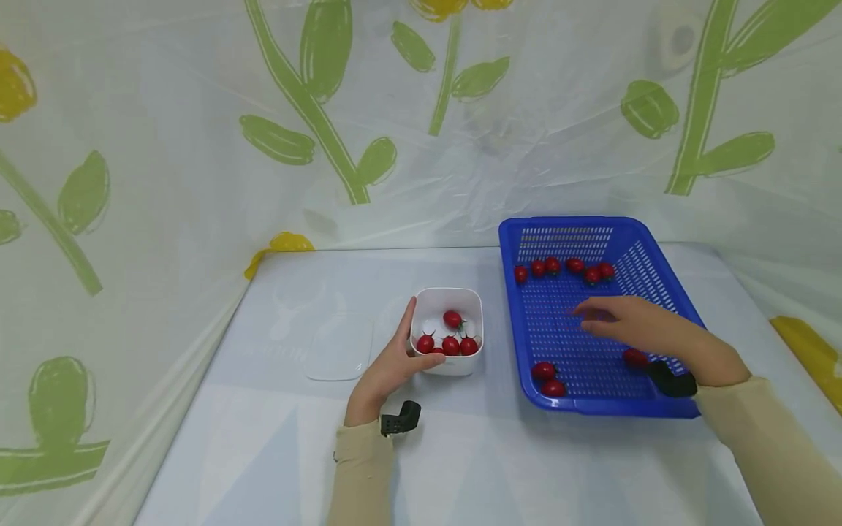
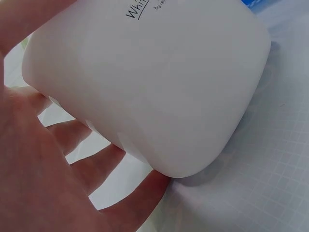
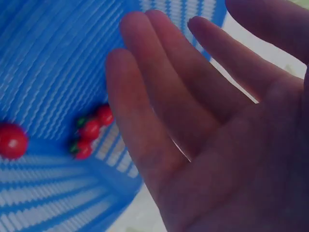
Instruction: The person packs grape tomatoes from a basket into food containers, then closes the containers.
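Note:
My left hand [image 1: 388, 369] holds a small white square container [image 1: 463, 367], the thumb across its near wall and the fingers along its left side. Several cherry tomatoes [image 1: 450, 345] lie inside it. In the left wrist view, fingertips touch the lower edge of the container [image 2: 164, 92], which bears printed lettering. Over a blue plastic basket [image 1: 516, 343], my right hand [image 1: 647, 329] hovers with loosely bent fingers and nothing in its grasp. Cherry tomatoes [image 1: 552, 266] line the basket's far end, and others [image 1: 543, 371] sit near its front. The right wrist view shows spread fingers above tomatoes [image 3: 89, 129].
A clear flat lid [image 1: 338, 347] lies on the white table [image 1: 263, 424], left of the container. The basket stands to the container's right, with a narrow gap between them. Behind the table hangs a pale sheet [image 1: 552, 146] printed with green leaves and yellow flowers.

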`<state>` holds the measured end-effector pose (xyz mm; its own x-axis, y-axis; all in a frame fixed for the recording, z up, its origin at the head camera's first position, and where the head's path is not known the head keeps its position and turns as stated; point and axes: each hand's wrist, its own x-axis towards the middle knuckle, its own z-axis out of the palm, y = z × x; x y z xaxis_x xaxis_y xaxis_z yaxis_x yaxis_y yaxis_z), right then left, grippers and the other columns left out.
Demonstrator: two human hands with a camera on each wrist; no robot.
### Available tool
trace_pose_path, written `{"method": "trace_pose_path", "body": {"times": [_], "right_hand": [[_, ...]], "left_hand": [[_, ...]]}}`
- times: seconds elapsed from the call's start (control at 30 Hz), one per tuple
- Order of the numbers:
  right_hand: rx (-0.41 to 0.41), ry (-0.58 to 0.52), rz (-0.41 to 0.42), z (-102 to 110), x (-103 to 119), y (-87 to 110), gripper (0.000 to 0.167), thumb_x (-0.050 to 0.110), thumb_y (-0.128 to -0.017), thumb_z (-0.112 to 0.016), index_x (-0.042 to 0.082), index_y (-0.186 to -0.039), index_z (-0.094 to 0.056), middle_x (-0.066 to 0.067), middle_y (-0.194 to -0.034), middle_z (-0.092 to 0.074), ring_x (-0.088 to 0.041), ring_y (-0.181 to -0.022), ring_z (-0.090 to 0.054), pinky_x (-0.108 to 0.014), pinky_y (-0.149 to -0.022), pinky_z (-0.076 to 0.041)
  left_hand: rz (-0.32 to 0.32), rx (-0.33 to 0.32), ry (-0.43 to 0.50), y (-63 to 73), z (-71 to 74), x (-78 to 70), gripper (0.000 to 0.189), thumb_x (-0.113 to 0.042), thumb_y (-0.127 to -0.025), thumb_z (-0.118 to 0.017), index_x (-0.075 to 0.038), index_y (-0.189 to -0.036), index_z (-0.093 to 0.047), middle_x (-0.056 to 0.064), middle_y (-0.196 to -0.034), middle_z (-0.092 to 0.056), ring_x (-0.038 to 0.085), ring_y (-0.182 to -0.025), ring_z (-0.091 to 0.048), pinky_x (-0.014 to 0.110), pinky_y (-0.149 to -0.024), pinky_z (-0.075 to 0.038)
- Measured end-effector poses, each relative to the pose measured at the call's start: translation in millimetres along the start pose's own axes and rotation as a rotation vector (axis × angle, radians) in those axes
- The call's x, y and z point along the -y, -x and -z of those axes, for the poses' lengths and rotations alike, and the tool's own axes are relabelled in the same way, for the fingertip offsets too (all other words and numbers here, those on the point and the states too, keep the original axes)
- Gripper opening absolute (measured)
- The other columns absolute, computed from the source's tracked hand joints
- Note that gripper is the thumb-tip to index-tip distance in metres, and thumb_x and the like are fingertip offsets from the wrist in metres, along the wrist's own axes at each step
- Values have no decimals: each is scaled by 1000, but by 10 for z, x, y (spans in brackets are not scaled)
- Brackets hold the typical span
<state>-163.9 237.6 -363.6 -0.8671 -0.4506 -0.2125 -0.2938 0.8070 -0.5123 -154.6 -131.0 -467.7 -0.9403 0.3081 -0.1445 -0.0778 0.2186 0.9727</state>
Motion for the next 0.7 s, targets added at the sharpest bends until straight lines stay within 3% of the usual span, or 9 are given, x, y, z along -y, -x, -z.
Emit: {"method": "trace_pose_path", "body": {"times": [0.4,0.7], "right_hand": [[45,44,-182,25,-362,-15,42,27,-89,-53,-3,-118,-52,-18,-104,-58,-21,-80,-60,-43,-71,-50],[25,210,-289,-42,-488,-33,51,29,-87,-55,-14,-115,-49,-31,-107,-53,-45,-95,-51,-57,-76,-41]], "left_hand": [[18,-5,3,16,7,-18,95,-28,-74,-73,-54,-134,-4,-6,-147,-10,21,-129,-21,47,-97,-31],[7,17,19,-10,-2,-11,96,-26,-75,-72,-52,-136,-3,-7,-147,-8,20,-129,-19,45,-96,-33]]}}
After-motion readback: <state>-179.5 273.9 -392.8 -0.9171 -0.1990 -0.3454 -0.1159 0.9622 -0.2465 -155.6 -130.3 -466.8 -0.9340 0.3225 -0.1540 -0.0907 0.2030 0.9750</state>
